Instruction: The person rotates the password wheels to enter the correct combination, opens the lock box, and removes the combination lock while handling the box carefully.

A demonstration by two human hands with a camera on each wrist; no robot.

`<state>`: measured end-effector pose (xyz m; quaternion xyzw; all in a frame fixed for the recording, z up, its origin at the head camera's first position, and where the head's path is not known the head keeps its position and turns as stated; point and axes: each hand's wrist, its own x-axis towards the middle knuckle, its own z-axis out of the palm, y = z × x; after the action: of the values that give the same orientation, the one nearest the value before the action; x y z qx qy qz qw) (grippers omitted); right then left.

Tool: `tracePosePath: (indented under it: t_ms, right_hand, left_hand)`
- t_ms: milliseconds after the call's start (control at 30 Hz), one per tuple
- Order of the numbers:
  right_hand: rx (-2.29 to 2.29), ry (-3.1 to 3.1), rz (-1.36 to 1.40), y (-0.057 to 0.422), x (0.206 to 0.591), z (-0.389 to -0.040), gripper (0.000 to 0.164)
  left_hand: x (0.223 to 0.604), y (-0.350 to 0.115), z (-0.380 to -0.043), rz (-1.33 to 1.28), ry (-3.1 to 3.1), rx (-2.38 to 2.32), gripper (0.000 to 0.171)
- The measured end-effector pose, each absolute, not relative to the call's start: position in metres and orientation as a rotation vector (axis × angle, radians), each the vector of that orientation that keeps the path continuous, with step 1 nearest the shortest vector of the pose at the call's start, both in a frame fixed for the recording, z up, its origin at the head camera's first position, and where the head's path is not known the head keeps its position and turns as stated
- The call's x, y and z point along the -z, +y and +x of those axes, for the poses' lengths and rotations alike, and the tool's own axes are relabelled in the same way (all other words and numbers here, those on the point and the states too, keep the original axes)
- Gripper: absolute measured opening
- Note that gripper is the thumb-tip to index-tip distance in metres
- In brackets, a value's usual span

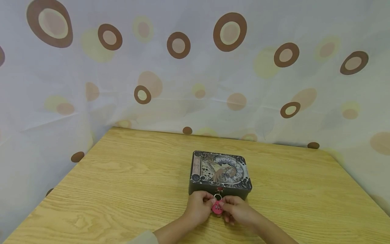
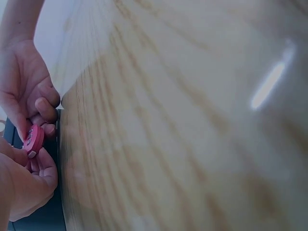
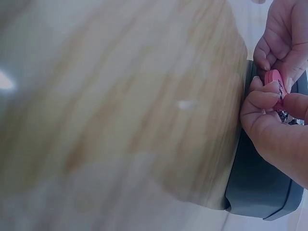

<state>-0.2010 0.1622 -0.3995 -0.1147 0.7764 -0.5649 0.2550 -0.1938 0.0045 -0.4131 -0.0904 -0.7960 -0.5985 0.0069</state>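
Note:
A pink combination padlock [image 1: 217, 207] with a silver shackle hangs at the front clasp [image 1: 219, 189] of a dark tin box [image 1: 220, 171] with an ornate printed lid. The left hand [image 1: 198, 207] pinches the padlock's left side between thumb and fingers. From the other side, the right hand [image 1: 239, 210] grips its right edge. Dials show on the padlock's face. In the left wrist view, the pink padlock [image 2: 33, 139] sits between both hands' fingertips, close against the box's dark side. The right wrist view shows fingers round the padlock [image 3: 274, 77] too, hiding part of it.
The box stands on a wood-grain table [image 1: 128, 176], near its front middle. Behind and at the sides hangs a pale curtain [image 1: 195, 74] with brown and yellow circles.

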Motion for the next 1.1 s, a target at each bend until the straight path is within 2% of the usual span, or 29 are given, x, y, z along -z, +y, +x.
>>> tracePosePath:
  t_ms: [267,767,1100]
  right_hand:
    - [1.525,2.096,-0.312,0.1629,0.4006,-0.2016,0.023]
    - [1.492,2.171,-0.366,0.1625,0.4014,-0.201,0.016]
    - [1.52,2.141,-0.355,0.1649,0.4005,-0.2022,0.02]
  left_hand:
    - [0.4133,0.0047,-0.1947,-0.261,-2.495,1.865,0.011]
    - [0.4137,0.0053,-0.1943,-0.263,-2.508,1.846,0.011]
    - [0.4134,0.0052,-0.1944,-0.279,-2.502,1.849,0.011]
